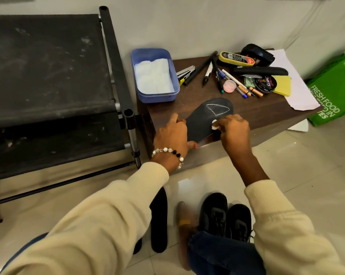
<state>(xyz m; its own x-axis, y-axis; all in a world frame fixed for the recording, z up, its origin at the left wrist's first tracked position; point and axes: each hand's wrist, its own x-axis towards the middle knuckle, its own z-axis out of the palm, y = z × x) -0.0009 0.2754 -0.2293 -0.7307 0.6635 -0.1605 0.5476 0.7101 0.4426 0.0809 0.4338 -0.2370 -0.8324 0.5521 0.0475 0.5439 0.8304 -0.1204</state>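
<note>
1. Black insole (pixel 203 120) lies flat on the brown desk (pixel 257 114), at its near left corner, with the heel end jutting past the desk edge. A white dotted outline marks the forefoot.
2. The left hand (pixel 172 133) grips the heel end: its fingers are curled over the insole's left edge and the thumb is tucked under the overhanging part. A beaded bracelet (pixel 167 150) sits on that wrist.
3. The right hand (pixel 234 129) pinches a small white cotton wad (pixel 215 125), fingers clamped together on it. The wad touches the insole's right edge, just below the outline.
4. Behind the insole stands a blue tub (pixel 157 97) with white tissue (pixel 152 76) inside.
5. To the right of the tub, pens (pixel 217 76), a small pink pot (pixel 229 86), a shoe polish tin (pixel 266 84) and a yellow sponge (pixel 282 85) are scattered on the desk.
6. On the floor near the person's knees lie a second insole (pixel 159 219) and a pair of black shoes (pixel 225 215).
7. A green bag (pixel 334 90) leans beside the desk on the right, and a black rack (pixel 48 66) stands to the left.
</note>
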